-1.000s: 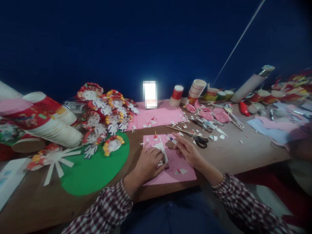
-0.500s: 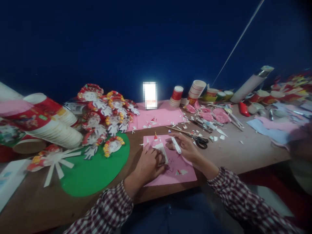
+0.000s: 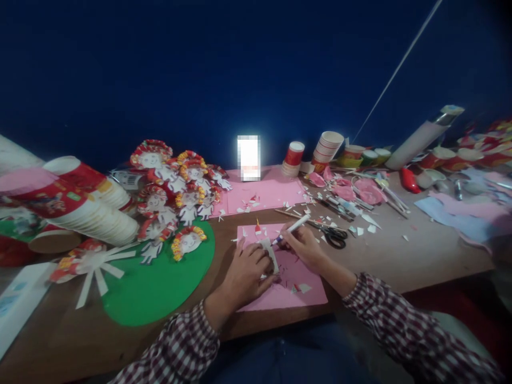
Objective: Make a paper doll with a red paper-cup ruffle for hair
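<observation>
My left hand (image 3: 250, 269) lies over a small white piece of paper (image 3: 273, 257), fingers stretched out and pressing it onto a pink sheet (image 3: 256, 301). My right hand (image 3: 306, 248) grips a white marker pen (image 3: 298, 224) in a writing hold. Its dark tip points down to the left, at the paper's right edge; whether it touches I cannot tell. Dark marks and paper scraps (image 3: 302, 288) lie on the pink sheet. A small red and yellow pointed piece (image 3: 258, 227) is at the sheet's top edge.
Scissors (image 3: 336, 237) lie right of the pink sheet among paper scraps. To the left, paper dolls (image 3: 188, 197) crowd a green sheet (image 3: 160, 293), beside tilted stacked paper cups (image 3: 100, 213). More paper cups (image 3: 328, 149) stand at the back. A blurred bright rectangle (image 3: 248, 157) stands against the dark blue wall.
My right hand has turned the marker pen over, so its tip now points down to the paper and its back end up to the right. My left hand stays on the paper.
</observation>
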Motion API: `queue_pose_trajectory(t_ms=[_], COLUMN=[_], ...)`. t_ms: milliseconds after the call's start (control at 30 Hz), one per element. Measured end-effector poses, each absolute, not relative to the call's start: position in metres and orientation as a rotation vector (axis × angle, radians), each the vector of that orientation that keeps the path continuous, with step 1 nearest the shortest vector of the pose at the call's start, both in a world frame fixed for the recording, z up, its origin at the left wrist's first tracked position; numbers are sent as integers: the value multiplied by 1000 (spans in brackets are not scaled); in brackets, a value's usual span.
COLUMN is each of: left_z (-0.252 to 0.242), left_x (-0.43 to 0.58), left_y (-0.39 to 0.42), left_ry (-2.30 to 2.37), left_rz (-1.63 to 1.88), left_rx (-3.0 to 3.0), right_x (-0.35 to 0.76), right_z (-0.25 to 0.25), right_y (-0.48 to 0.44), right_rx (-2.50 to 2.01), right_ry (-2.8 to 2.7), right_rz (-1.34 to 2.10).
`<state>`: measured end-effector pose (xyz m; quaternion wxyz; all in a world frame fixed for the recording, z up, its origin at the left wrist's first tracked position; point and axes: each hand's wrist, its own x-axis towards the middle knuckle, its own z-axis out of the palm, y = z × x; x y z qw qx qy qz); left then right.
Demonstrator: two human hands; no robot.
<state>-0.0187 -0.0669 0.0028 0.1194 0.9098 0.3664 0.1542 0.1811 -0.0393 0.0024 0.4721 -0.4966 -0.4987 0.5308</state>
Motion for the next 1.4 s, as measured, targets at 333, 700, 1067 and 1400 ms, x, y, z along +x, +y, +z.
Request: queue_pose_trajectory(t_ms=[333,700,1067,1400], left_z=[1,0,0,1], left_x=[-19,-19,-19,-19], left_y=[-65,-64,-63,-63], left_ry=[1083,1080,1075,1070], left_rz=[423,411,403,404], left_rx=[2663,2669,2675,2673], right_x=[179,180,181,181], right_z=[-3,-8,-8,-8], right_y=[-36,-37,-37,-36], right_rx=[-1285,-1287,-1310,-1304], right_ry=[-1568,-1707,-1735,-1774], right_rz=[1014,996,979,932])
